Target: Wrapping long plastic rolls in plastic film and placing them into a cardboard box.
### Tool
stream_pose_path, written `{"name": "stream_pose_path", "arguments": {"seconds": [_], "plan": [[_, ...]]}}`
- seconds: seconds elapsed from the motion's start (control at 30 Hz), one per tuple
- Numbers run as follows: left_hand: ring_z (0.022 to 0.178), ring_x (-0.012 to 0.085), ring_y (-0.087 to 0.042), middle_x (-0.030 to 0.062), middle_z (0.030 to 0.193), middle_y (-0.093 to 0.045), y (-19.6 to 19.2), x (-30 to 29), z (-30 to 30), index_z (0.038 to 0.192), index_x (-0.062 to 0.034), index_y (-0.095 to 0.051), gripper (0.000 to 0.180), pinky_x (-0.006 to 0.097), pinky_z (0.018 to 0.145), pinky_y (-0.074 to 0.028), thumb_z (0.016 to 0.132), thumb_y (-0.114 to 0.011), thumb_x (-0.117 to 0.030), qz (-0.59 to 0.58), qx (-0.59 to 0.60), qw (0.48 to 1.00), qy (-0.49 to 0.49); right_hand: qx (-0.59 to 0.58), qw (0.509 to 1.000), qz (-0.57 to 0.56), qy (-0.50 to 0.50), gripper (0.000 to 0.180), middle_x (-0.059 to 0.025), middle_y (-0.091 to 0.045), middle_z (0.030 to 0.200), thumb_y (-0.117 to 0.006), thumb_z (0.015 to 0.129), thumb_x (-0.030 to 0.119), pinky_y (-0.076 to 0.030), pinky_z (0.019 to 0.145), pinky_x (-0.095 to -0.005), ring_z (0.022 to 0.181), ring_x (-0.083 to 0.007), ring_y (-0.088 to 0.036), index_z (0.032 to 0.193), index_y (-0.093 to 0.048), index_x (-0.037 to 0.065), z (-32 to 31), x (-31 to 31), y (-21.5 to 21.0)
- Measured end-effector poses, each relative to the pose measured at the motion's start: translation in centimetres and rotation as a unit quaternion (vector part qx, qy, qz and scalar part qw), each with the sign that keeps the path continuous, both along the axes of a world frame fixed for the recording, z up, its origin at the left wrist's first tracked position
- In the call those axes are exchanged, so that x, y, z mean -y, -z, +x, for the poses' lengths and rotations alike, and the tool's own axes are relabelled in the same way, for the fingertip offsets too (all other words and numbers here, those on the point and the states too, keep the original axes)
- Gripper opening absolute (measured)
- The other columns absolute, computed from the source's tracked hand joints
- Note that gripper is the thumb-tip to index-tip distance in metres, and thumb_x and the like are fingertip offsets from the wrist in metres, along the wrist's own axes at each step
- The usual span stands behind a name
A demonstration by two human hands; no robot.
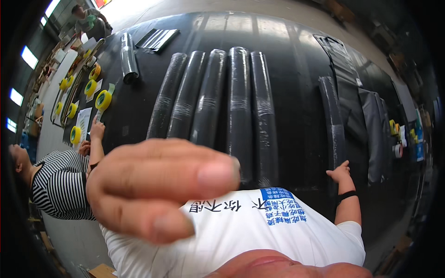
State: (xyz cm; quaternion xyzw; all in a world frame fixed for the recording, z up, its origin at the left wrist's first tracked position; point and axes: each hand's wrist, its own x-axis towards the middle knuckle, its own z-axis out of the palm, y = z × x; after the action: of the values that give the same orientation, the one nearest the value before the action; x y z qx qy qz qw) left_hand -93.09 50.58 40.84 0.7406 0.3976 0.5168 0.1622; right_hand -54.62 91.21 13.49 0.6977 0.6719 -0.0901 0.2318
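My left hand (157,185) is raised very close to the camera, large and blurred, with fingers bent, a gap between them and nothing in them. It hides the near ends of several plastic-wrapped black rolls (208,102) lying side by side on the black-topped table. At the right, my right hand (341,173) is at the near end of a separate wrapped black roll (331,116), thumb and forefinger spread apart at its end. This roll lies lengthwise, apart from the others.
Folded dark sheeting (371,125) lies right of the single roll. Another roll (129,58) and a folded black sheet (157,40) lie far left. Yellow tape rolls (103,100) line the left edge, where a person in a striped shirt (62,183) reaches in. Another person (90,22) is farther back.
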Motion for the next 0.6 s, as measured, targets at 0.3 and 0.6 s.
{"name": "stream_pose_path", "arguments": {"seconds": [0.3, 0.6], "plan": [[0.135, 0.0409, -0.040, 0.0175, 0.139, -0.052, -1.8, 0.6, 19.9, 0.134, -0.0060, -0.057, 0.039, 0.055, 0.105, -0.036, 0.099, -0.052, -0.024, 0.077, 0.096, 0.909, 0.398, -0.187, 0.942, -0.148, -0.237, 0.129, -0.0353, -0.034, 0.145, -0.080, 0.071, 0.051, -0.033, 0.112, -0.0366, 0.136, -0.0403, -0.038, 0.147, 0.003, -0.013, 8.8, -3.4, -1.3], [0.107, 0.0518, -0.060, 0.0348, 0.119, -0.058, 2.1, -2.1, 31.3, 0.129, 0.0069, -0.054, 0.041, 0.057, 0.089, -0.047, 0.093, -0.061, -0.011, 0.009, 0.203, 0.972, 0.116, -0.373, 0.865, -0.186, -0.280, 0.119, -0.0314, -0.036, 0.145, -0.076, 0.081, 0.039, -0.036, 0.109, -0.0362, 0.133, -0.0382, -0.043, 0.149, 0.012, -0.004, 14.0, -4.8, 1.7]]}}
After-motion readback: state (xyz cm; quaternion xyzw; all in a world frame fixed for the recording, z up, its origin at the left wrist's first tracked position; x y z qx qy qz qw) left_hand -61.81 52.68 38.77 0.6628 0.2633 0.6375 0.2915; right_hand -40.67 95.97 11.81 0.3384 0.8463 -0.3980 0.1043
